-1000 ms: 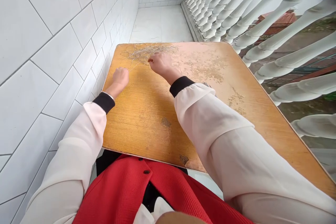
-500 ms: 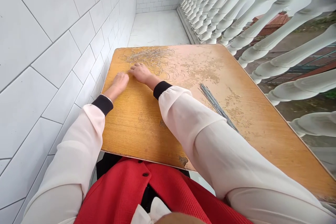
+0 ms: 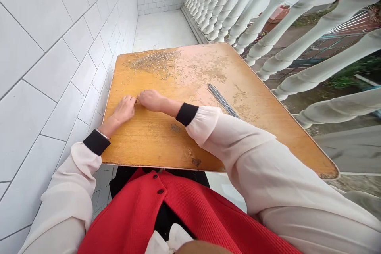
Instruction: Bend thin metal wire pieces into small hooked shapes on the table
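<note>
My left hand (image 3: 125,108) is low over the left part of the wooden table (image 3: 143,147), its fingers curled into a pinch. Almost touching it from the right is my right hand (image 3: 151,100), also with fingers closed. Whatever lies between the fingertips is too small to make out. Beyond both hands, a loose pile of thin bent wires (image 3: 157,62) spreads over the table's far left part. A bundle of straight grey wires (image 3: 222,100) lies to the right of my right hand, its near end hidden by my right sleeve.
A white tiled wall (image 3: 67,67) runs close along the table's left side. White balusters (image 3: 285,67) stand along the right side. The tabletop has worn, peeling patches (image 3: 208,67), and a pale floor (image 3: 163,27) shows beyond its far edge.
Both hands have moved nearer to me, away from the pile of bent wires, and remain close together. The view has shifted, so the table and straight wires appear further left.
</note>
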A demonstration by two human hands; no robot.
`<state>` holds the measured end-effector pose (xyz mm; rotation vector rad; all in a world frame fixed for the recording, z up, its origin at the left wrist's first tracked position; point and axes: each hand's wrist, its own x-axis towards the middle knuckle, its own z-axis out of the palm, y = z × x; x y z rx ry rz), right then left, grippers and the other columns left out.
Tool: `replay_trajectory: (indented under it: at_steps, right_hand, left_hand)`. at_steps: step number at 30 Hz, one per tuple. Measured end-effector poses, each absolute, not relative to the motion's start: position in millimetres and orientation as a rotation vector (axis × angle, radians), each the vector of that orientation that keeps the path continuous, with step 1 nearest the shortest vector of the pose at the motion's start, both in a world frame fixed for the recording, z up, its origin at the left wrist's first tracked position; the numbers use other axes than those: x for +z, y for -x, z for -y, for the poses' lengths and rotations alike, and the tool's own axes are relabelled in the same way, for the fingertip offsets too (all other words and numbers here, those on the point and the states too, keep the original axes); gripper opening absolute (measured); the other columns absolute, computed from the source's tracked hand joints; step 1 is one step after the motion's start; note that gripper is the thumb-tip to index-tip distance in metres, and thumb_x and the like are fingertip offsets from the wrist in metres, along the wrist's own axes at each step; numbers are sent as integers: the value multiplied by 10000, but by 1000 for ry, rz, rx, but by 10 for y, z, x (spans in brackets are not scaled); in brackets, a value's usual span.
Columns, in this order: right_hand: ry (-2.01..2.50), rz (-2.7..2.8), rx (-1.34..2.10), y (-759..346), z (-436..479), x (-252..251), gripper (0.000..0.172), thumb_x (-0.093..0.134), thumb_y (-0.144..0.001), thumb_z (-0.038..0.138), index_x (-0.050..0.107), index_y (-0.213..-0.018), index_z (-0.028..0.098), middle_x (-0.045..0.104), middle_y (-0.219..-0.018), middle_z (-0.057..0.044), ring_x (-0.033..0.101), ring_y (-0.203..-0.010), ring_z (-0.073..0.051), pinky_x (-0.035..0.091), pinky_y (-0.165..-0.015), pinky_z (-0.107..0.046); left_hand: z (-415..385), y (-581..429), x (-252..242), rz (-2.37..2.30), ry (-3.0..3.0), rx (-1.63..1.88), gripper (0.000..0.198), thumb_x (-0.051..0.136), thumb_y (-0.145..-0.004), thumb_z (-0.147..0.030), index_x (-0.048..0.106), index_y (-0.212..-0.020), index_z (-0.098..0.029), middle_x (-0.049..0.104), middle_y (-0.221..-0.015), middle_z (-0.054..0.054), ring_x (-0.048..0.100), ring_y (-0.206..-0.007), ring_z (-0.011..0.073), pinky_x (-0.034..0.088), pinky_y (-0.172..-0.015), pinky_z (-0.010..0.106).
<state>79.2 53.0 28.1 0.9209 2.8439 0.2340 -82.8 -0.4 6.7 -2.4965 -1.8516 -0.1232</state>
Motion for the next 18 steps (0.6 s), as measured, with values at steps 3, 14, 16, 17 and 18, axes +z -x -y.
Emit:
replay_trajectory:
  at_steps: [3,14,16,17,18]
  right_hand:
    - [-906,-2843,220,-916,-187,258,333,430,-1010,81,707,-1194,82,766,-1097,-188,728,-1046,-289,463,-822,-335]
    - [-981,-2896,98,-1416,579,157,357,339,-991,18,656,-1153,39,710,-1031,-201,667,-949,-285,380,-778,-339]
    - [-1053,-2876,56,-1483,690,146,349,341,-990,22,653,-1145,46,706,-1042,-204,662,-932,-286,376,-771,-340]
    - [-1072,-2861,47,-1505,738,152,349,340,-991,25,653,-1144,48,705,-1053,-207,662,-939,-291,378,-772,-342]
    - [-1076,-2846,48,-1520,778,164,354,336,-992,25,655,-1143,48,704,-1065,-212,664,-955,-299,382,-776,-345]
  left_hand:
    - [199,761,64,1779,2550,-42,273,407,-956,-60,660,-1024,-136,698,-1105,168,653,-1057,280,510,-951,390]
    - [819,436,201,1533,2720,188,294,393,-993,-61,677,-1053,-107,737,-1082,133,679,-1010,235,521,-879,340]
    - [949,385,177,1523,2673,205,304,375,-1009,-74,675,-1036,-112,725,-1082,137,674,-1021,236,522,-866,335]
    - [1007,361,166,1521,2642,224,308,367,-1013,-75,672,-1037,-111,718,-1083,143,672,-1032,242,522,-859,336]
    - [1056,338,158,1519,2616,252,311,361,-1012,-69,668,-1047,-108,712,-1086,149,671,-1044,249,522,-853,339]
